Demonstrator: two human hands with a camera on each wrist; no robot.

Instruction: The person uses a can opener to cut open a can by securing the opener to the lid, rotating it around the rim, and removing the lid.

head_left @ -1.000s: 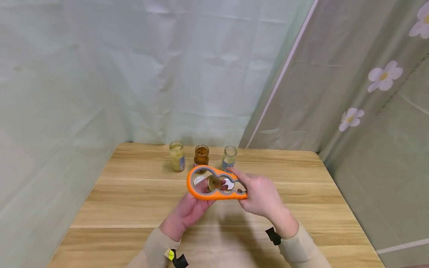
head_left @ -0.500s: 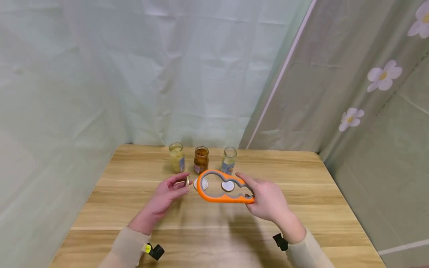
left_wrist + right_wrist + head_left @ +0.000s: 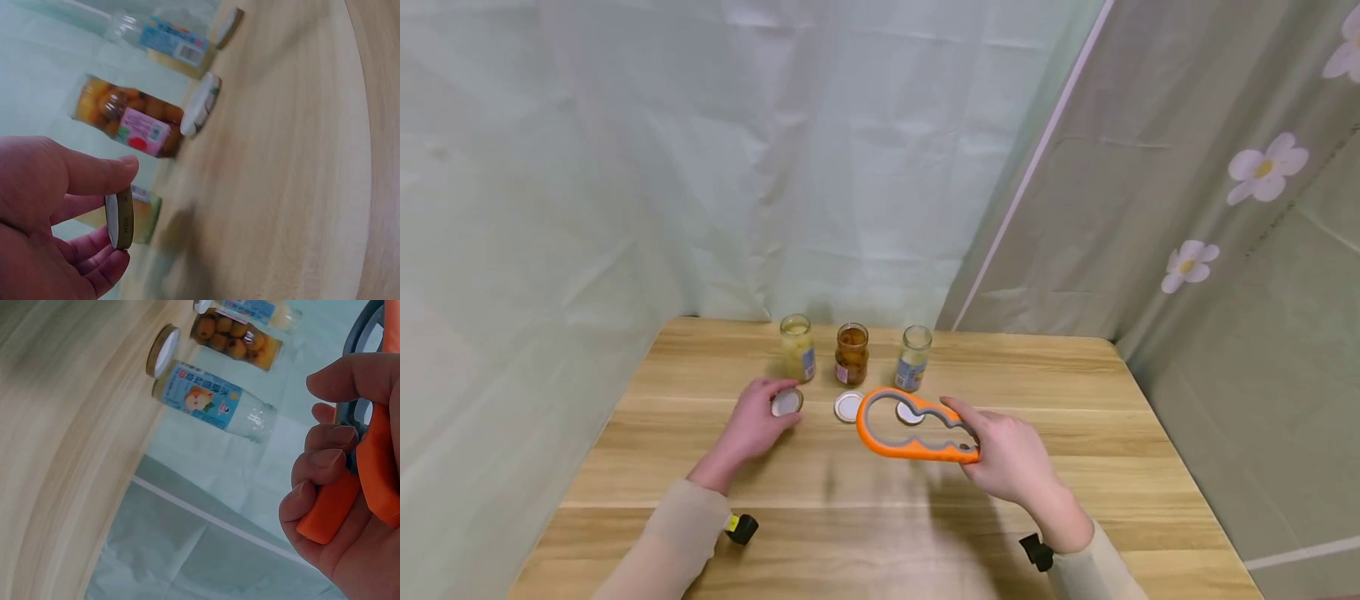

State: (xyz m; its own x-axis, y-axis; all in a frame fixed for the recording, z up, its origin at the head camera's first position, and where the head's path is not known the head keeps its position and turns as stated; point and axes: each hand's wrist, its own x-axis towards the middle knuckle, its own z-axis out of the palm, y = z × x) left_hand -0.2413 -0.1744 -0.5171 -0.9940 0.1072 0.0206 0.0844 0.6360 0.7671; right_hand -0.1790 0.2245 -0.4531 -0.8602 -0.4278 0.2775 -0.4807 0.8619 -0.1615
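Observation:
My left hand point(image 3: 758, 423) pinches a jar lid point(image 3: 124, 219) by its edge, pale inside facing up in the head view, in front of the left jar point(image 3: 796, 350) of pale fruit. My right hand point(image 3: 1011, 457) grips the handles of an orange and grey jar opener point(image 3: 917, 452), held above the table with nothing inside its loop. The middle jar point(image 3: 852, 357) holds brown fruit; the right jar point(image 3: 913, 360) has a blue label. All three jars stand lidless. One lid point(image 3: 848, 407) lies before the middle jar, another lid point(image 3: 910, 412) before the right one, partly covered by the opener.
The wooden table point(image 3: 880, 533) has its back edge just behind the jars. Pale curtains point(image 3: 850, 167) hang at the back and both sides, with printed white flowers point(image 3: 1189, 265) on the right.
My left hand has moved left and away from the opener, carrying the lid down toward the table before the left jar. My right hand has shifted slightly right and down with the opener.

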